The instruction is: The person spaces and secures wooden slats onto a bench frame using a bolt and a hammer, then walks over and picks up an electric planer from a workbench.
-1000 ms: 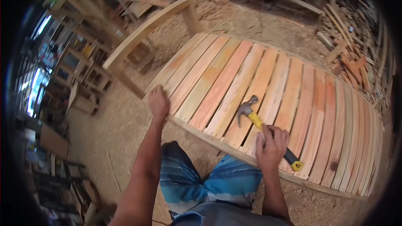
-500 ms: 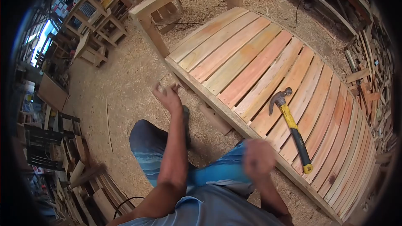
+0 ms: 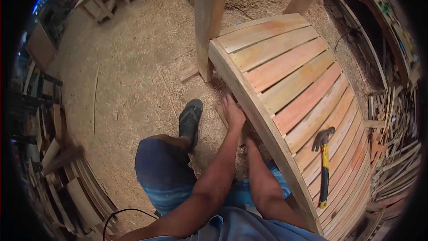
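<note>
One board (image 3: 221, 115) lies below the slatted frame (image 3: 307, 96), just beside my left hand (image 3: 234, 114), fingers extended, hold unclear. My right hand (image 3: 249, 143) is mostly hidden, so I cannot tell its grip

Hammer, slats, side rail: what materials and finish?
Hammer: head probably steel, given its dull grey, claw-shaped form; yellow-and-black handle probably has a plastic or rubber grip, core material hidden.
Slats: wood, judging by streaky grain and pink-to-yellow tones; little gloss, so likely unvarnished, though a thin clear coat is possible.
Side rail: looks like plain wood, pale brown and matte.
</note>
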The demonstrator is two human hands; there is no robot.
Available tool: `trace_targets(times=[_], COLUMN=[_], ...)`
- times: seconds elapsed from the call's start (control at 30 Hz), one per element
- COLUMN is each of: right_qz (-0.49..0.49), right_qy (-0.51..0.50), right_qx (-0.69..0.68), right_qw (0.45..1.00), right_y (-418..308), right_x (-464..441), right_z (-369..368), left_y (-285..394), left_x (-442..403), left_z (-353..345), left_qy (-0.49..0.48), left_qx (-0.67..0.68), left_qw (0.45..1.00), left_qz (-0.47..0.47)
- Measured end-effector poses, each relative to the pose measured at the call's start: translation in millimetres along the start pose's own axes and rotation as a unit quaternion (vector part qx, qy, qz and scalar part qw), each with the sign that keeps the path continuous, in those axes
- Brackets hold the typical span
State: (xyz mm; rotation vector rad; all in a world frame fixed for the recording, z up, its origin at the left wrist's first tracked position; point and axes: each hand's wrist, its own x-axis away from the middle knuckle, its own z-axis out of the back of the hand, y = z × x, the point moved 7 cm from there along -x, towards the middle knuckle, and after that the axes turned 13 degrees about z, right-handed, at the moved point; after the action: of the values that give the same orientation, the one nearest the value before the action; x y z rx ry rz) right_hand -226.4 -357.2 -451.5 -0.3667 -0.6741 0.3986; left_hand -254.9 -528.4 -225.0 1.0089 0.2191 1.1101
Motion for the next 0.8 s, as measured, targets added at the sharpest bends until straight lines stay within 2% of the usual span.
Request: trace_targets(times=[0.1,0.23,0.33,0.37,0.43,0.47,0.5,0.57,0.67,0.77,0.8], right_qz=[0.003,0.039,0.128,0.2,0.06,-0.012,-0.013,-0.063,-0.121,-0.164,-0.155], right_qy=[0.0,0.026,0.052,0.068,-0.026,-0.071,-0.069,-0.034,0.028,0.04,0.02], right_qx=[0.05,0.109,0.2,0.31,0.074,-0.053,-0.115,-0.319,-0.582,-0.639,-0.632], right_qw=[0.999,0.993,0.97,0.927,0.995,0.996,0.991,0.945,0.803,0.751,0.759], right_y=[27,60,82,88,64,50,44,35,-11,-73,-72], right_x=[1,-1,-12,-15,-23,-23,-36,-57,-74,-43,-43], right_z=[-34,-67,-88,-98,-76,-73,-75,-80,-69,-29,-36], left_y=[-4,1,2,5,11,9,10,9,16,21,22], left_x=[-7,-6,-8,-11,-19,-23,-28,-45,-73,-99,-104], left_z=[8,16,21,27,31,30,30,30,34,40,40], left_qy=[-0.034,-0.03,-0.033,-0.045,-0.04,-0.027,-0.012,-0.001,0.012,-0.008,-0.022], left_qx=[0.016,0.083,0.14,0.142,0.145,0.146,0.146,0.127,0.112,0.111,0.114], left_qw=[0.998,0.995,0.989,0.988,0.987,0.987,0.986,0.988,0.991,0.992,0.992], left_qz=[-0.042,-0.049,-0.037,-0.035,-0.048,-0.061,-0.075,-0.089,-0.077,-0.057,-0.051])
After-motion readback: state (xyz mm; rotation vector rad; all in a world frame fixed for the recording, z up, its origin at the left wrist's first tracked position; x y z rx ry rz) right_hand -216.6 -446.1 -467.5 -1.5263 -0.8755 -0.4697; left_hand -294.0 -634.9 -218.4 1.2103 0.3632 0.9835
